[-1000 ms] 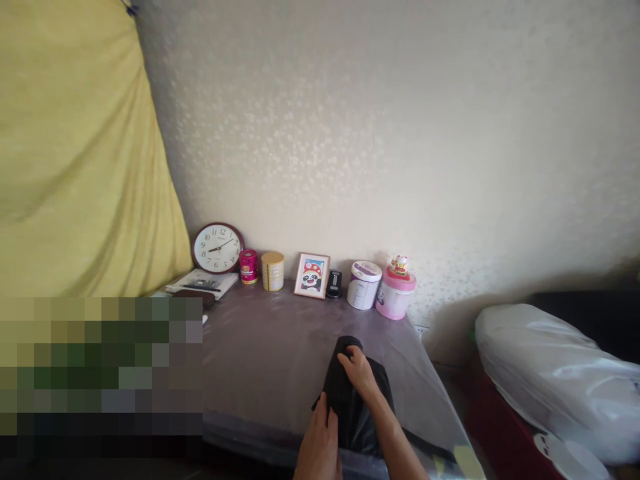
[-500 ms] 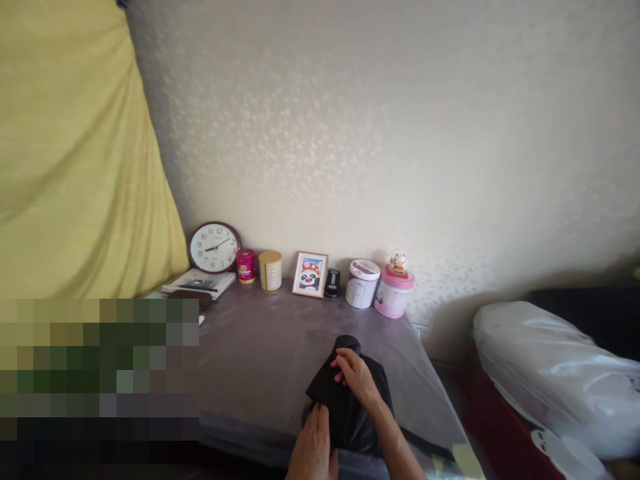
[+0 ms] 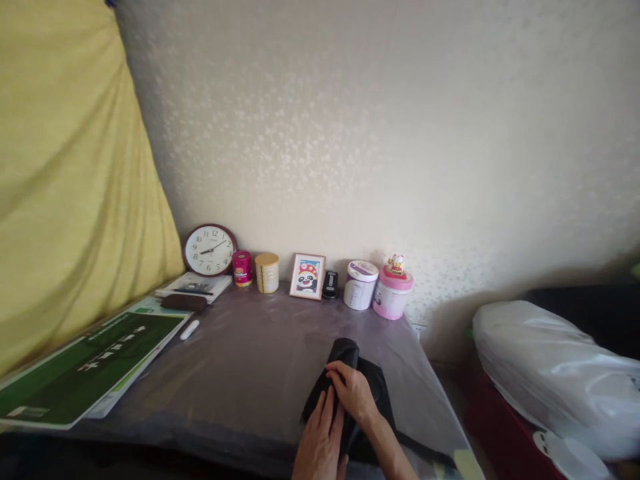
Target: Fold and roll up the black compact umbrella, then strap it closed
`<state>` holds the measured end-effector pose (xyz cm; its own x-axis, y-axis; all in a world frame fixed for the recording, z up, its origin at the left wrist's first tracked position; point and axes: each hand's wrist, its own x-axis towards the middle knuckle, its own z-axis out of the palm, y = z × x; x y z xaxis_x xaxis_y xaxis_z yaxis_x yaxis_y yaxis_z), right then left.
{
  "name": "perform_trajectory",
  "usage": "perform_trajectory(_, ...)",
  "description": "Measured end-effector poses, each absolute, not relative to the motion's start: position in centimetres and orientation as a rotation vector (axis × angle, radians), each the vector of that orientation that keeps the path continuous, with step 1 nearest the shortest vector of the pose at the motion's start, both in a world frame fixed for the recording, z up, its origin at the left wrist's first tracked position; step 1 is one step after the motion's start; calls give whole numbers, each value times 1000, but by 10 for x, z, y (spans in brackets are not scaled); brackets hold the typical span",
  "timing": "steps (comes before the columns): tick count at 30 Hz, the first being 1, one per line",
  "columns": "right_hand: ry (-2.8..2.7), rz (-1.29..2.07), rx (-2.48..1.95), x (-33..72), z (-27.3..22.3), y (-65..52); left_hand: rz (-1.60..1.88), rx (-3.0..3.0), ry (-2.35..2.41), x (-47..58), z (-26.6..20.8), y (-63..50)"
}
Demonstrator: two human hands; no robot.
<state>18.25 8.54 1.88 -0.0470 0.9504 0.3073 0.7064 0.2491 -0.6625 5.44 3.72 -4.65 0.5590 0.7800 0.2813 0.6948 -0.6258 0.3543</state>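
Observation:
A folded piece of black cloth (image 3: pixel 377 383) lies near the right front of the table, with a dark strap (image 3: pixel 425 448) trailing from it to the right. My left hand (image 3: pixel 320 433) rests on its near left part, fingers stretched out flat along the fabric. Just beyond, my right hand (image 3: pixel 353 393) has its fingers bent and its tips pinching the cloth by a fold. The two hands nearly touch and cover the middle of the bundle.
Along the wall stand a clock (image 3: pixel 211 250), a pink can (image 3: pixel 243 269), a yellow-lidded can (image 3: pixel 267 273), a framed panda picture (image 3: pixel 307 276), a black device (image 3: pixel 331 285), a white-purple tub (image 3: pixel 361 285) and a pink tub (image 3: pixel 393 297). Green booklet (image 3: pixel 95 367) lies left; white bag (image 3: pixel 550 373) right.
My left hand has moved up and right from the cloth's left edge onto its top. My right hand has come down slightly, its fingers closing on the fabric. The view shifted a little.

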Motion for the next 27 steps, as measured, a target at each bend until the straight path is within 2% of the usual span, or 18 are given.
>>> perform_trajectory(5,-1944,90,-1389,196,8,79,588,2625,1275,59,-67,40)
perform_trajectory(11,-1914,-93,-1413,215,-17,117,617,2689,1309,60,-75,41)
perform_trajectory(15,-1848,-103,-1477,224,-22,149,571,2666,1321,60,-74,43)
perform_trajectory(19,-1742,-90,-1492,223,-7,138,510,2614,1310,61,-73,43)
perform_trajectory(23,-1922,149,-1328,209,8,98,553,2559,1388,64,-79,43)
perform_trajectory(27,-2055,203,-1306,205,3,93,559,2542,1374,64,-82,43)
